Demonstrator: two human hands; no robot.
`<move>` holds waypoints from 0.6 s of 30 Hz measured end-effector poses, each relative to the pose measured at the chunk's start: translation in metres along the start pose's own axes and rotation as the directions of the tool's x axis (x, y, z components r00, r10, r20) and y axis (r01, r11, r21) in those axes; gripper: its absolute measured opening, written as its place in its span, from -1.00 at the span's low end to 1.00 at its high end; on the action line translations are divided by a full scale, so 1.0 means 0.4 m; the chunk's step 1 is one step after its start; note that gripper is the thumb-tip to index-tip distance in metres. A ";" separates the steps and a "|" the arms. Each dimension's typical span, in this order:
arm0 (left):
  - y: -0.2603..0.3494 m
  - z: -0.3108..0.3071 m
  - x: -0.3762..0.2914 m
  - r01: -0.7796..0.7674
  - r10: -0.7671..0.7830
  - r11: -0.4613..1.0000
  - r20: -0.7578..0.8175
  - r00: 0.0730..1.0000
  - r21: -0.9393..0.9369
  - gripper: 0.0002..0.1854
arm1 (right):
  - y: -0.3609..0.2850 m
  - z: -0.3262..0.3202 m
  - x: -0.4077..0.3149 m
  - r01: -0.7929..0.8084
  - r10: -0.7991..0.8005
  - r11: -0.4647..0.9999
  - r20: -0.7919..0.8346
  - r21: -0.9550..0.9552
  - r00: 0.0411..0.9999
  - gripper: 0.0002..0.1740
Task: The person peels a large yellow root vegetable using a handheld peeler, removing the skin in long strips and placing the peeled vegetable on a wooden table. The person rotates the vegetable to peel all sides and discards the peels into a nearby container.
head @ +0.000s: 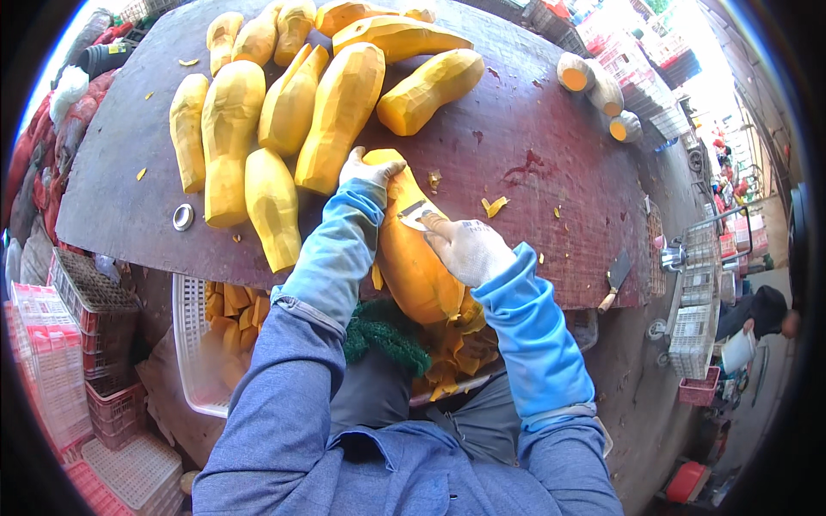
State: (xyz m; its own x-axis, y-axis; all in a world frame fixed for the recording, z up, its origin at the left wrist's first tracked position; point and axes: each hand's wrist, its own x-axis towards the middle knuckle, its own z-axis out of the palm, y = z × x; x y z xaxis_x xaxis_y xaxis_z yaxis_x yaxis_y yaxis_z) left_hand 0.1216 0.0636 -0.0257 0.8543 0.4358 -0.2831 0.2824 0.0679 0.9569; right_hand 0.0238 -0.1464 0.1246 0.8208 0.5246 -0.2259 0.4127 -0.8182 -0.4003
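Note:
A large orange squash point(413, 258) lies tilted over the table's near edge, its narrow end away from me. My left hand point(371, 171), in a pale glove, grips that far end. In my gloved right hand point(471, 248) is a peeler point(416, 213), its blade against the upper side of the squash. Below the thick end, loose peelings point(464, 361) are heaped in a container between my legs. Peeled yellow squashes stand and lie close beyond my left hand, the nearest being a short one point(274, 206).
A cleaver point(616, 277) rests near the right edge of the wooden table point(548, 193). Unpeeled squashes point(606, 93) with cut ends sit at the far right. A white plastic basket point(193, 348) holds squash chunks at lower left. Stacked crates point(106, 335) stand left; a person point(761, 313) is at right.

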 end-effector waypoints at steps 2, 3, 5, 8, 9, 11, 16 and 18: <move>-0.020 0.003 0.005 0.006 -0.006 1.000 -0.004 1.000 0.006 0.14 | -0.006 0.010 -0.038 -0.019 0.019 1.000 0.003 -0.011 1.000 -0.57; -0.019 -0.007 0.018 -0.001 0.001 1.000 -0.020 1.000 0.005 0.15 | -0.016 0.012 -0.056 -0.011 0.011 1.000 0.000 -0.020 1.000 -0.58; 0.004 -0.022 0.008 0.016 -0.015 1.000 -0.029 0.999 0.015 0.17 | -0.022 0.037 -0.161 0.061 -0.057 0.997 -0.103 0.038 0.993 -0.63; 0.014 -0.019 -0.010 -0.006 0.006 0.999 -0.014 1.000 0.037 0.16 | 0.001 0.126 -0.361 -0.028 0.041 0.994 -0.125 0.104 0.991 -0.56; 0.038 -0.009 -0.041 0.032 -0.032 0.999 0.011 0.999 -0.019 0.16 | 0.003 0.138 -0.413 -0.054 0.067 0.992 -0.109 0.118 0.992 -0.53; 0.036 -0.017 -0.032 0.024 -0.024 0.999 -0.009 1.000 0.047 0.15 | -0.002 0.152 -0.421 -0.050 0.068 0.991 -0.146 0.123 0.987 -0.53; 0.011 -0.008 -0.010 0.018 -0.018 0.999 -0.003 1.000 0.029 0.16 | -0.049 0.114 -0.211 0.029 -0.042 0.997 -0.194 -0.068 0.980 -0.52; 0.011 -0.007 -0.006 0.003 -0.003 0.999 -0.006 1.000 0.039 0.16 | -0.086 0.086 -0.145 -0.043 0.021 0.983 -0.126 -0.176 0.992 -0.54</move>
State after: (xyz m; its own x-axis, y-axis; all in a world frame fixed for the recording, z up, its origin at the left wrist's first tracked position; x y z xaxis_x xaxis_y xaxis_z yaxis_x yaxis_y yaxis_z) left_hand 0.1195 0.0654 -0.0207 0.8510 0.4408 -0.2854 0.3018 0.0341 0.9527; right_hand -0.0517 -0.1404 0.1209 0.8725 0.4735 -0.1207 0.4399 -0.8687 -0.2275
